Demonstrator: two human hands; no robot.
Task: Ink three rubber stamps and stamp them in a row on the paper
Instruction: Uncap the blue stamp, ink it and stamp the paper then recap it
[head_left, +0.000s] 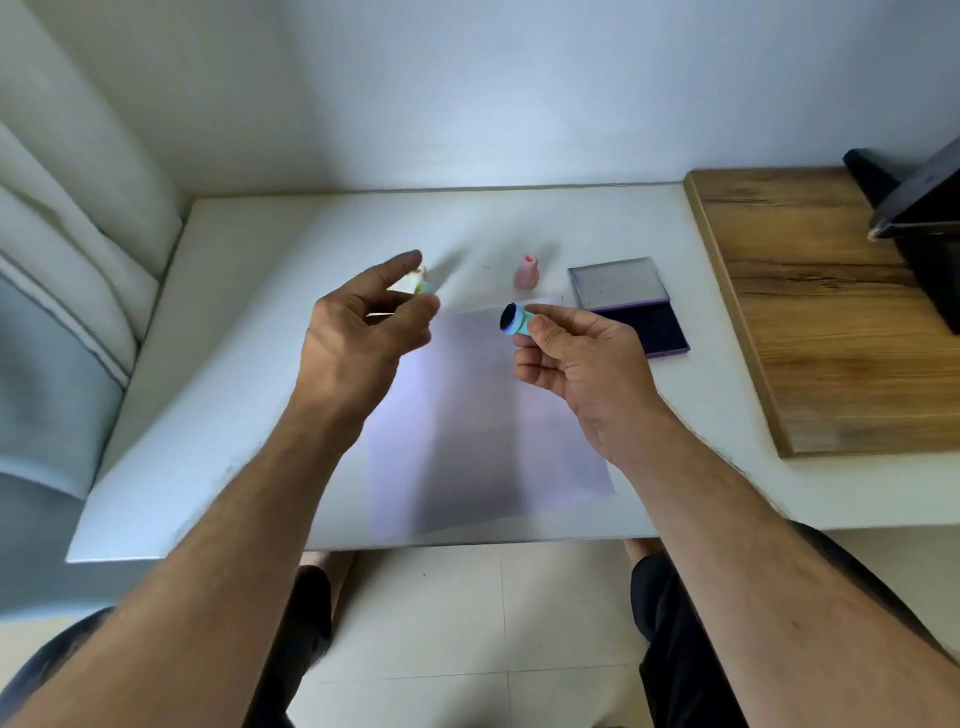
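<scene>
Stamps are the business here, and the teal rubber stamp (515, 319) sits at the centre of the frame, pinched between the thumb and curled fingers of the right hand (576, 364), its dark, round face turned up and to the left. That face looks inked already (a judgement from its dark colour alone), so the step in hand is probably the press onto the sheet of paper (483, 415) that lies below both hands.

To do it well, turn the face square to the paper, bring it straight down near the sheet's left part so that two more prints fit beside it, press evenly without rocking, and lift straight up.

The left hand (363, 332) hovers left of centre with its fingers loosely spread and holding nothing; it could steady the paper. Just beyond its fingertips, partly hidden, lies a pale stamp (418, 283). A pink stamp (528, 272) stands upright above centre, apart from both hands. The open ink pad (649, 325) lies right of centre, just beyond the right hand, on the white table (234, 338).
</scene>
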